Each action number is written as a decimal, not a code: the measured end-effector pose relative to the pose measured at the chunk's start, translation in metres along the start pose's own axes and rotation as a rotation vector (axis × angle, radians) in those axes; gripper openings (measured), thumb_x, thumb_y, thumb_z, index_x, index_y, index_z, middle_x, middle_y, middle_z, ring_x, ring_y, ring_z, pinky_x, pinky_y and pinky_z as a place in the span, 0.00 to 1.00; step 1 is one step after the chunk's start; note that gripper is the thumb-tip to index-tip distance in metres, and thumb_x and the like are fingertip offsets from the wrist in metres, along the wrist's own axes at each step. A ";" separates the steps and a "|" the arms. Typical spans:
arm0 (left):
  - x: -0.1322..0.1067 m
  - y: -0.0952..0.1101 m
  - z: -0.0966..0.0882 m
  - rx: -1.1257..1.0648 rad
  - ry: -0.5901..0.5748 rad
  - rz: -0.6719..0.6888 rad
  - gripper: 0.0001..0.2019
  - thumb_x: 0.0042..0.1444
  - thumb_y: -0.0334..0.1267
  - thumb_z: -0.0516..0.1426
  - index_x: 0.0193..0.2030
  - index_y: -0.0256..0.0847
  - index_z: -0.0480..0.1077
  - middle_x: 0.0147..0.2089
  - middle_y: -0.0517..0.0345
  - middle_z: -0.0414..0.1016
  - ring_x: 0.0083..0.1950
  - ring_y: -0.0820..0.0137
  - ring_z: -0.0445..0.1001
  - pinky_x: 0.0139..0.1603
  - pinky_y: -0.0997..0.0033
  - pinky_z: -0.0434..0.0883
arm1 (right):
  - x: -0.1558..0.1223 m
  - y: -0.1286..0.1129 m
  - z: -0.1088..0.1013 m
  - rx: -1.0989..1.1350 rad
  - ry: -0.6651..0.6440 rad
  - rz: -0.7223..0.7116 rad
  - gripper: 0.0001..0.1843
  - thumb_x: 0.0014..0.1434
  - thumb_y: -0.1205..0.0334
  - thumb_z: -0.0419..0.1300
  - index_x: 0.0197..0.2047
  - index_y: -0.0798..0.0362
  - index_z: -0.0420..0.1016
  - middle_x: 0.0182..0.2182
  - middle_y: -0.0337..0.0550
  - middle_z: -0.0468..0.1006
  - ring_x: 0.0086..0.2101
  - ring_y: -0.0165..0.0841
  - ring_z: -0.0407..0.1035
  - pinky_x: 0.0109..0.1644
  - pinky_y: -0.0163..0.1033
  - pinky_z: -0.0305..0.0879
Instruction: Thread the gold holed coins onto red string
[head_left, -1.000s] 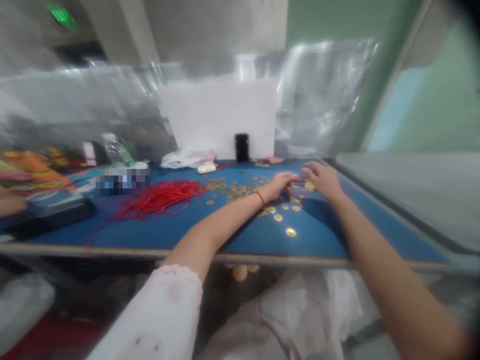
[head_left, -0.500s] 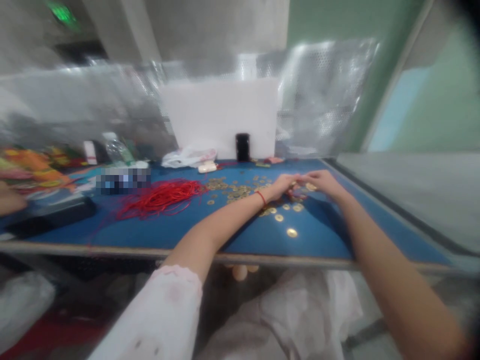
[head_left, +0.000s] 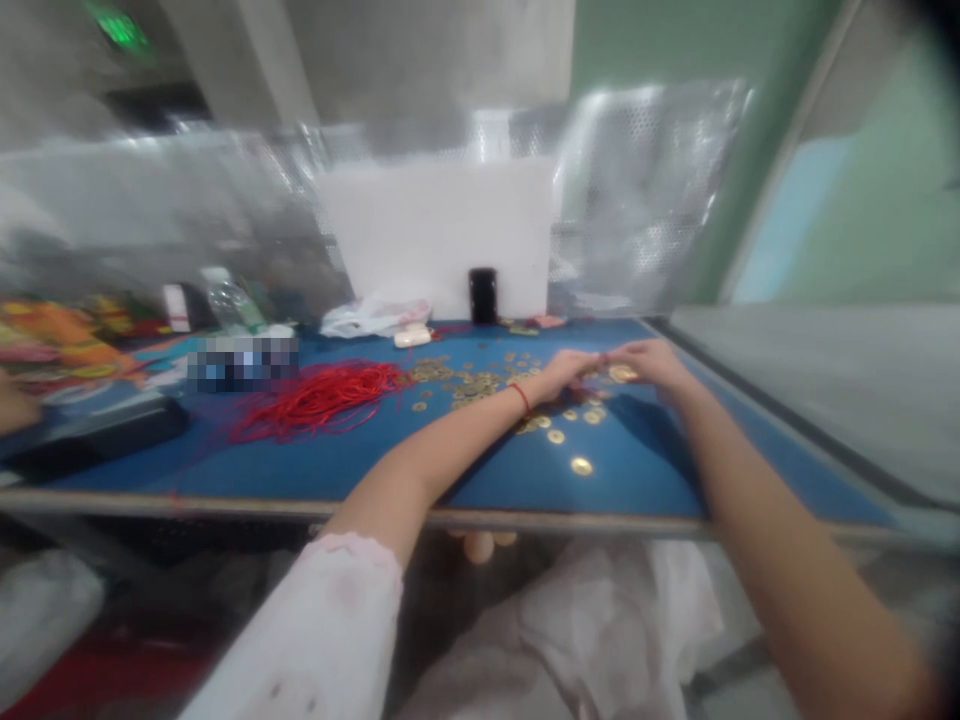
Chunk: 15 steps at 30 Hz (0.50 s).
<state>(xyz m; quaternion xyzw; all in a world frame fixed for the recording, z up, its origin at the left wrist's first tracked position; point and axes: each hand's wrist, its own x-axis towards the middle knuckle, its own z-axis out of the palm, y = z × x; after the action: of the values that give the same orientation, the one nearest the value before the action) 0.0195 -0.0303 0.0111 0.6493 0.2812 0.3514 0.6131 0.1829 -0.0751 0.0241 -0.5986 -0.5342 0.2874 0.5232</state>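
Note:
Over the far right part of the blue table (head_left: pixel 480 478), my two hands meet at the fingertips. My left hand (head_left: pixel 568 374), with a red string bracelet at the wrist, is closed; whatever its fingers pinch is too blurred to make out. My right hand (head_left: pixel 651 362) is closed too, and a gold-coloured coin (head_left: pixel 621 372) shows under its curled fingers. Loose gold-coloured coins (head_left: pixel 480 385) with holes lie spread beside and beyond my left hand. One coin (head_left: pixel 581 466) lies apart, nearer the front edge. Left of the coins is a loose bundle of red cords (head_left: pixel 322 400).
A dark phone-like object (head_left: pixel 484 296) stands at the back against a white board (head_left: pixel 450 220). A plastic bag (head_left: pixel 375 317), a clear bottle (head_left: pixel 227 302) and a black box (head_left: pixel 112 432) occupy the left and back. Another person's arm (head_left: pixel 16 405) shows at the left edge.
The view has shifted very slightly to the right. My hands stay together at the fingertips, with only a small movement of the fingers.

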 end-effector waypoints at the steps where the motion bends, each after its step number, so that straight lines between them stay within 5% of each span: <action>1: 0.000 0.000 0.000 -0.012 -0.005 -0.003 0.16 0.53 0.46 0.62 0.28 0.32 0.71 0.17 0.66 0.58 0.18 0.82 0.51 0.20 0.79 0.51 | 0.000 -0.001 0.000 0.031 0.031 -0.005 0.11 0.40 0.57 0.68 0.25 0.57 0.78 0.21 0.41 0.73 0.24 0.30 0.64 0.25 0.34 0.60; 15: 0.003 -0.002 -0.003 -0.046 0.041 0.028 0.15 0.60 0.40 0.56 0.25 0.33 0.68 0.17 0.66 0.56 0.16 0.83 0.49 0.16 0.79 0.42 | 0.022 0.017 -0.004 0.204 0.205 -0.012 0.13 0.51 0.52 0.62 0.33 0.55 0.75 0.21 0.40 0.71 0.24 0.33 0.68 0.26 0.37 0.66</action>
<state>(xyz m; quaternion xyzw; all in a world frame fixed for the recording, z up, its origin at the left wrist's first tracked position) 0.0188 -0.0257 0.0090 0.6316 0.2766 0.3796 0.6168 0.1982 -0.0534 0.0142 -0.5652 -0.4495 0.2744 0.6350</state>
